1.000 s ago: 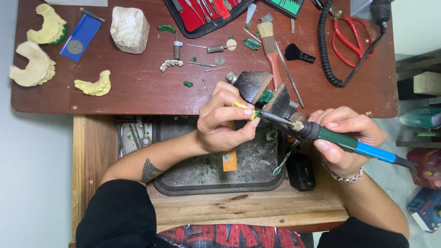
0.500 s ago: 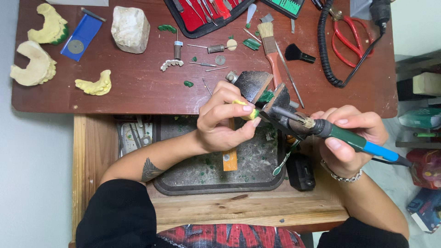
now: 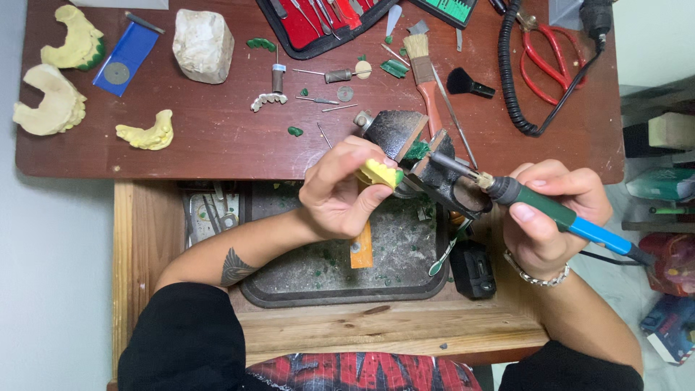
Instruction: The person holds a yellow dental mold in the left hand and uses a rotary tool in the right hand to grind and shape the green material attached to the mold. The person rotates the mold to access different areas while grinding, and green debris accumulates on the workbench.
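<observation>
Over the tray (image 3: 289, 293) we pinch a yellow cast (image 3: 378, 173) in left fingers (image 3: 346, 163), right hand (image 3: 550, 217) gripping the handpiece (image 3: 557, 213); grinding underway, needing a steady tip on its edge.

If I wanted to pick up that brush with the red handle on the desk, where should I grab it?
Probably by the red handle of the brush, near its lower half, coming straight down from above. It lies flat on the desk with the bristles pointing away, and the handle is the long, narrow part that fingers can close across. Its lower end runs under the dark bench vise, so grip above that.
</observation>
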